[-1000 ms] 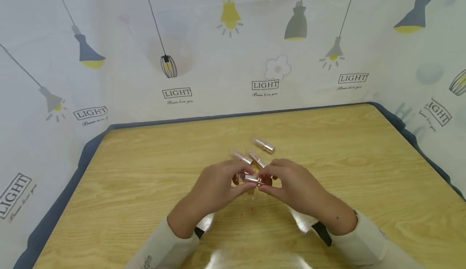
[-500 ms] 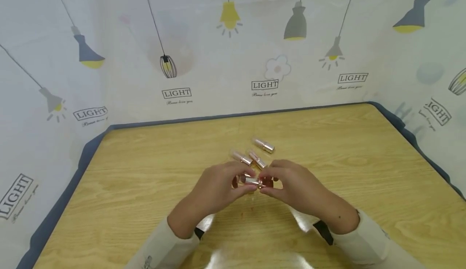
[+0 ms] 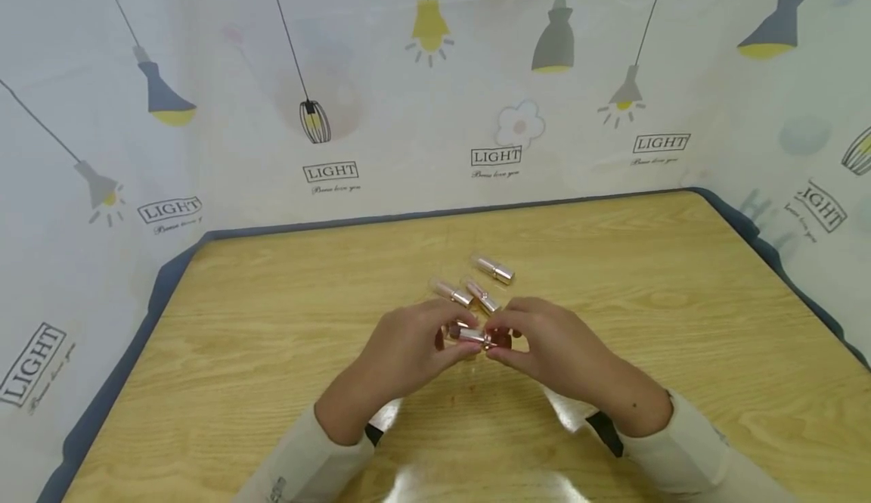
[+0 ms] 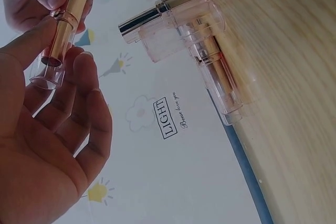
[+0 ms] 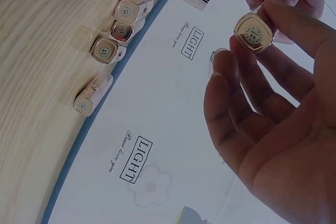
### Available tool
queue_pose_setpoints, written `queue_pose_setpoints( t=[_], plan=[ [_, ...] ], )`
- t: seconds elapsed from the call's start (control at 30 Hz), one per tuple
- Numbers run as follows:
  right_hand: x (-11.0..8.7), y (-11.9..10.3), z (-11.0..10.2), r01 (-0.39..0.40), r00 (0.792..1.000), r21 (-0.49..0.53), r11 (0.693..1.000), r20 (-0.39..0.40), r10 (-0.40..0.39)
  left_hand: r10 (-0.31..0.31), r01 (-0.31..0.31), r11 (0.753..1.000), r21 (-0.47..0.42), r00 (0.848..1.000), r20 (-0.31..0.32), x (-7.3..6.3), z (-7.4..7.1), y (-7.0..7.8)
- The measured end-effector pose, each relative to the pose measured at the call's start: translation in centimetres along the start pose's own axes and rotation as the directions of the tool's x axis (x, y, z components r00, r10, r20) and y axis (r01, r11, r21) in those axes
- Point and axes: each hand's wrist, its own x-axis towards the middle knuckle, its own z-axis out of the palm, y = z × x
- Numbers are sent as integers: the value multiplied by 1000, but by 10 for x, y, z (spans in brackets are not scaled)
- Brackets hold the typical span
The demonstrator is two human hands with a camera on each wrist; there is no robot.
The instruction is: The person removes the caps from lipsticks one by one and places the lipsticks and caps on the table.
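Note:
My left hand [image 3: 408,348] and right hand [image 3: 551,344] meet over the middle of the table, holding one rose-gold lipstick tube [image 3: 471,335] between them. In the left wrist view, the left thumb and fingers pinch the tube around its gold middle, and its clear cap [image 4: 47,80] points down toward the palm. The right fingers grip the opposite end. Its squarish gold base [image 5: 253,35], with a round label, faces the right wrist camera. The lower fingers of both hands are loosely bent beneath the tube.
Three more lipstick tubes lie just beyond the hands: one at the back [image 3: 493,269], one left [image 3: 452,293], one right [image 3: 482,296]. Nearer, another tube [image 4: 163,11] lies close under the hands, mostly hidden in the head view. A printed cloth wall [image 3: 408,125] borders the wooden table [image 3: 272,299].
Both hands stay nearly in place with the lipstick between them; the tube has tilted slightly, its right end a little lower. The tubes on the table have not moved.

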Motion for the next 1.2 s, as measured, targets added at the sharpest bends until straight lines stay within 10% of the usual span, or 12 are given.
queue_pose_setpoints(
  t=[1.2],
  plan=[
    [1,7,-2,-34,999,-34,999,25,35,-53,53,998,18,999,-11,0,-2,-2]
  ],
)
